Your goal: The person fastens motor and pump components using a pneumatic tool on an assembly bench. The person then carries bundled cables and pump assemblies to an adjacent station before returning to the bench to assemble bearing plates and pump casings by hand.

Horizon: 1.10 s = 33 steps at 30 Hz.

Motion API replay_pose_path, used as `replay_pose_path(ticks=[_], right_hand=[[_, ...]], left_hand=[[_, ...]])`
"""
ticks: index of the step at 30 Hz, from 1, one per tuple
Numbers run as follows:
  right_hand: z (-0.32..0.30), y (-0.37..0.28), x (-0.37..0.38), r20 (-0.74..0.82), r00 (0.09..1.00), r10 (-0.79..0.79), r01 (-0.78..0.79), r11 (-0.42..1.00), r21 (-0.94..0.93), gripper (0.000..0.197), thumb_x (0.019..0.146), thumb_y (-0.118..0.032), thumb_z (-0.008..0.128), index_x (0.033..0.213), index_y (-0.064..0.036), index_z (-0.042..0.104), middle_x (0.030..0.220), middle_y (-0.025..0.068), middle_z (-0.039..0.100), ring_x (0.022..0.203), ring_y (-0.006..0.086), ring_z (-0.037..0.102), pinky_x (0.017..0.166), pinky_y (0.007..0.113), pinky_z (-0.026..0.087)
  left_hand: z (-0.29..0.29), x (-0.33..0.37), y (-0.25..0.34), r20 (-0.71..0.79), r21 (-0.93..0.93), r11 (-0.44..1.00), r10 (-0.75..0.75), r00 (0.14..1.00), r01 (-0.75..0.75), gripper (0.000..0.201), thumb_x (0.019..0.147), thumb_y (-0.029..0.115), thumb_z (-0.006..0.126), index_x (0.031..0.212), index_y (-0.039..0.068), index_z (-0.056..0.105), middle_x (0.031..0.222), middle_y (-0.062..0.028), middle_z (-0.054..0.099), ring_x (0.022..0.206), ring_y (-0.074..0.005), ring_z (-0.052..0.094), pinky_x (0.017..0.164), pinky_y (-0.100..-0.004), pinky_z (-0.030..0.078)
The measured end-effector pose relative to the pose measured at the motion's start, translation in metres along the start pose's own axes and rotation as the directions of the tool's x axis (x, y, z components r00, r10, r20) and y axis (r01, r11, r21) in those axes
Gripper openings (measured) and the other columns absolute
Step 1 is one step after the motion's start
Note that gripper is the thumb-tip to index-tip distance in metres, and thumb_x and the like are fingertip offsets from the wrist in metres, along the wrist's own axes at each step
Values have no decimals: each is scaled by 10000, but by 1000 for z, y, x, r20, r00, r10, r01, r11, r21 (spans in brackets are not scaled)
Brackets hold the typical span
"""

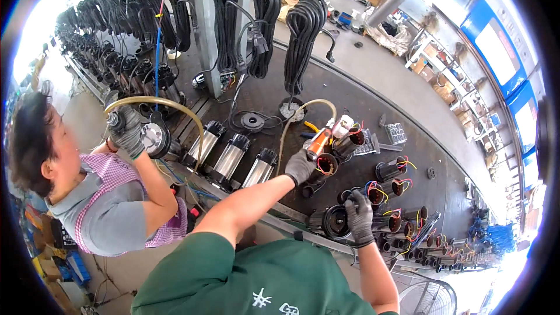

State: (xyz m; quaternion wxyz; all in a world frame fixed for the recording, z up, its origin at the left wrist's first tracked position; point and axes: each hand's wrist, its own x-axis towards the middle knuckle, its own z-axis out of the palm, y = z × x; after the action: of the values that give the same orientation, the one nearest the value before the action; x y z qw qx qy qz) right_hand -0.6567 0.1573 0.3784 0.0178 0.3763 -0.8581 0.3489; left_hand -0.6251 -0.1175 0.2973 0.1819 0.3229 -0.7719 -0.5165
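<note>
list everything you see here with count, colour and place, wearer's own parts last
orange tool: one, orange, in left hand
round piece: one, black, against right hand
wired housings: many, black, right side of bench
silver motors: three, silver and black, near bench edge
dark motors: many, dark, upper left
cable coils: many, black, hanging, upper left to centre
hose: two stretches visible, tan, centre and left
bench: one, dark, middle
post: one, grey, upper left
fan: one, grey, lower right
co-worker: one, grey shirt, left
left hand: one, grey glove, centre
right hand: one, grey glove, right of centre
</note>
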Motion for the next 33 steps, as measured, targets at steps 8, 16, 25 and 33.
replay_pose_path(ticks=[8, 16, 25, 33], right_hand=[[19, -14, -5, -95, 988, -121, 97, 970, -221, 297, 865, -187, 692, 1129, -60, 645, 1088, 162, 653, 1014, 372, 590, 926, 490, 460], [20, -13, -6, -90, 989, -118, 95, 968, -231, 272, 855, -134, 689, 1108, -44, 645, 1073, 165, 653, 1012, 388, 586, 924, 498, 466], [19, -5, -11, -101, 989, -109, 85, 973, -213, 244, 875, -116, 660, 1108, -42, 657, 1084, 169, 653, 1012, 377, 593, 930, 488, 472], [23, 10, -16, -179, 970, 162, -170, 985, -31, 218, 964, -97, 596, 1157, -4, 639, 1107, 141, 644, 1071, 300, 607, 992, 406, 466]], left_hand=[[3, 103, -53, 111, 321, 931, -220, 969, 175, 528, 873, 471, 709, 1148, 27, 635, 1133, -261, 691, 1100, -407, 658, 915, -471, 524], [16, 120, -72, 133, 456, 871, -270, 954, 183, 364, 986, 323, 519, 1201, 45, 614, 1147, -246, 701, 1109, -385, 676, 909, -477, 543], [17, 102, -83, 132, 609, 791, -176, 976, 60, 259, 977, 162, 530, 1211, 95, 620, 1161, -168, 716, 1080, -334, 706, 860, -461, 581], [-11, 47, -36, -201, 25, 987, 163, 966, -161, 169, 892, 104, 613, 1050, 53, 644, 1052, -193, 697, 967, -361, 685, 800, -459, 544]])
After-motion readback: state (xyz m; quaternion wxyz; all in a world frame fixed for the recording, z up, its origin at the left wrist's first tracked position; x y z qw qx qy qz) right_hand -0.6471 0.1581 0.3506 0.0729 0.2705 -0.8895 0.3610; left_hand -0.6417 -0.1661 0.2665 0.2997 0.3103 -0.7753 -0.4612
